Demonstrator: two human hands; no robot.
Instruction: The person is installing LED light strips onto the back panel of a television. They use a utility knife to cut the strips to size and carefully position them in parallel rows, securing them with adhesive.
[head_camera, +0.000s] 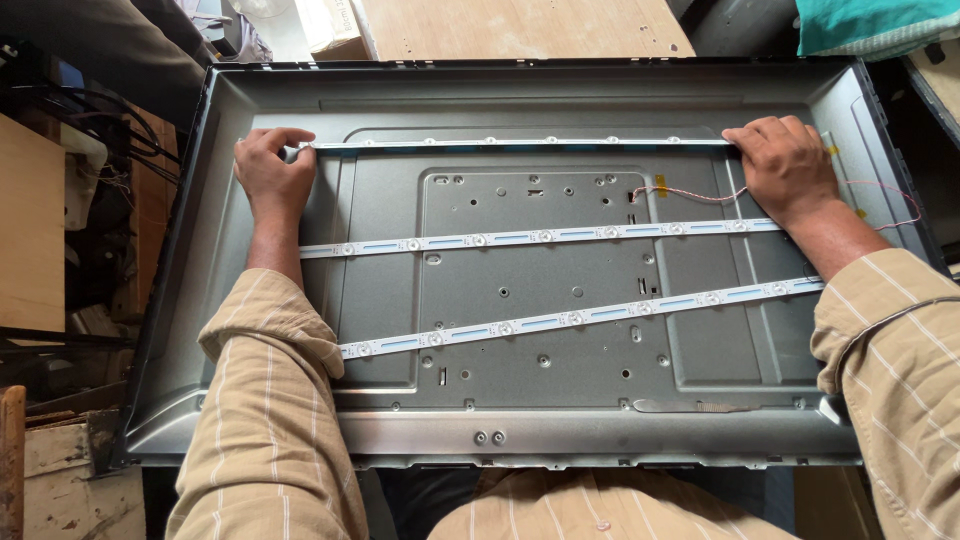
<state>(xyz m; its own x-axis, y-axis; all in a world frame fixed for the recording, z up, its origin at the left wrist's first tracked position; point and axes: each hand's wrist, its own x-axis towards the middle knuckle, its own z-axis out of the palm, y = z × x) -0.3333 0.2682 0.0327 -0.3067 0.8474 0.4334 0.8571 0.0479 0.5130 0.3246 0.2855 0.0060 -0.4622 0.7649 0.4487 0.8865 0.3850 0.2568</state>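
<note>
Striped beige sleeves (270, 430) are seen nearest the camera, with the shirt front at the bottom edge, and both forearms are stretched out over a grey metal back panel (530, 330) that is laid flat and fills most of the view. Three white LED strips are laid across the panel. The top strip (515, 143) is held at both ends: its left end is pinched by the left hand (272, 170), whose fingers are curled shut around the strip tip, and its right end is pressed down under the right hand (790, 165), whose fingers are bent over it, palm down. The strip is kept level along the upper step of the panel. The middle strip (540, 237) is laid just below, running slightly uphill to the right, and the lower strip (585, 317) is tilted more steeply, its left end hidden under the left sleeve. A thin red and white wire (690, 194) is seen running from the panel's centre to the right hand and looping beyond it toward the right rim. A wooden board (520, 28) is seen past the far rim, and dark cables (90, 110) are piled at the left.
</note>
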